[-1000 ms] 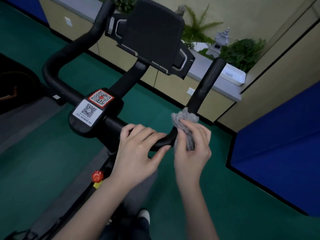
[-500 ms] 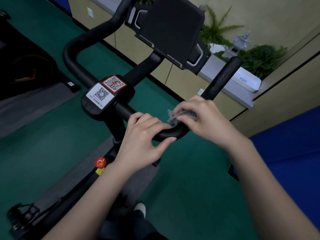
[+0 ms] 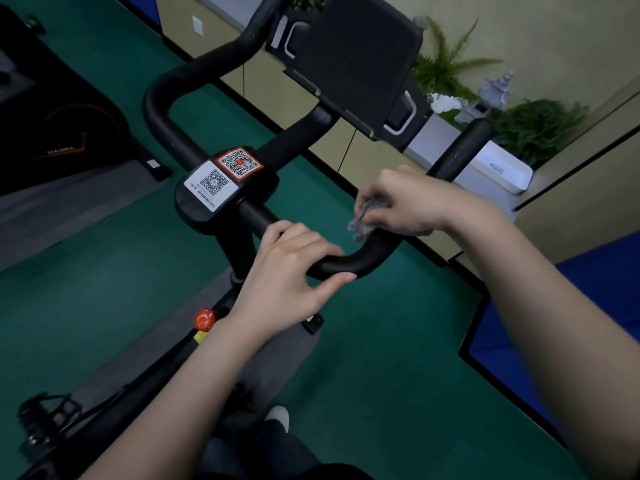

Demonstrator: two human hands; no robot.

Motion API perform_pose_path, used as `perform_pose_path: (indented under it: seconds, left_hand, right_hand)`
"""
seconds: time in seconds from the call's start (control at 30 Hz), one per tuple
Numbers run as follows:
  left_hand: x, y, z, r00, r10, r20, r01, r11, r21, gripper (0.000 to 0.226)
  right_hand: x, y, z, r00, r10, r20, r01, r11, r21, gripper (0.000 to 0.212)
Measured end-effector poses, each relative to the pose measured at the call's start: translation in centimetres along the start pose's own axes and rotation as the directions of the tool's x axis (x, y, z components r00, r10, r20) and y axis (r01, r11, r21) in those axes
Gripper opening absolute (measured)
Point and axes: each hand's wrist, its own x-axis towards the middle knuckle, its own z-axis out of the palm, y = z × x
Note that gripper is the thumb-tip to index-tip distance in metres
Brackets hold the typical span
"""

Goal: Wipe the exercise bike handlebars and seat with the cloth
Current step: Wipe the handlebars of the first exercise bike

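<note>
The black handlebar (image 3: 360, 259) of the exercise bike curves across the middle of the view, with a right horn (image 3: 460, 150) rising toward the planter. My left hand (image 3: 287, 275) grips the lower bar just right of the stem. My right hand (image 3: 412, 202) holds a crumpled grey cloth (image 3: 363, 220) pressed on the bend of the right horn. The seat is out of sight.
A black console (image 3: 353, 60) stands above the bar, and two QR stickers (image 3: 225, 174) sit on the stem block. A red knob (image 3: 205, 318) is on the frame below. Another black machine (image 3: 62, 133) stands at left. Blue mats (image 3: 588, 306) lie at right, a white planter (image 3: 498, 168) behind.
My right hand turned from below the bar to over its top and carried the cloth up onto the bend. My left hand kept its grip. The view shifted.
</note>
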Motion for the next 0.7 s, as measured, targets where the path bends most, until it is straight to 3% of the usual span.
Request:
perform_pose_path:
  seconds: [0.17,0.27,0.33,0.43,0.5,0.57,0.7]
  left_hand:
    - [-0.1,0.4,0.2,1.0,-0.002,-0.011,0.003,0.999,0.052,0.026]
    - [-0.4,0.8,0.5,1.0,0.008,-0.016,-0.006,0.993,0.117,0.029]
    - [-0.3,1.2,0.6,1.0,0.004,-0.026,0.0,0.988,0.155,0.035]
    - [0.5,1.8,1.1,0.999,0.01,-0.03,-0.003,0.976,0.22,0.037]
    - [1.1,2.2,1.6,1.0,0.016,-0.022,-0.01,0.968,0.251,0.035]
    - [1.4,2.5,1.9,1.0,0.013,-0.018,-0.008,0.962,0.271,0.034]
    - [1.2,2.5,2.2,1.0,0.025,-0.006,-0.023,0.957,0.289,0.034]
  right_hand:
    - [-1.0,0.7,1.2,0.993,-0.06,-0.101,0.069,0.993,0.096,0.014]
    - [-1.3,1.4,2.5,0.946,-0.096,-0.31,0.117,0.992,0.048,0.015]
    - [-1.7,1.8,4.1,0.824,-0.061,-0.564,0.132,0.987,0.086,0.015]
    - [-2.4,1.3,7.6,0.497,0.101,-0.862,0.205,0.951,0.23,0.016]
    - [-2.4,0.4,9.7,0.308,0.237,-0.921,0.27,0.907,0.324,0.019]
    - [-2.4,-0.6,11.6,0.178,0.354,-0.918,0.325,0.86,0.394,0.02]
    - [-1.6,-1.1,12.6,0.048,0.511,-0.858,0.356,0.794,0.493,0.018]
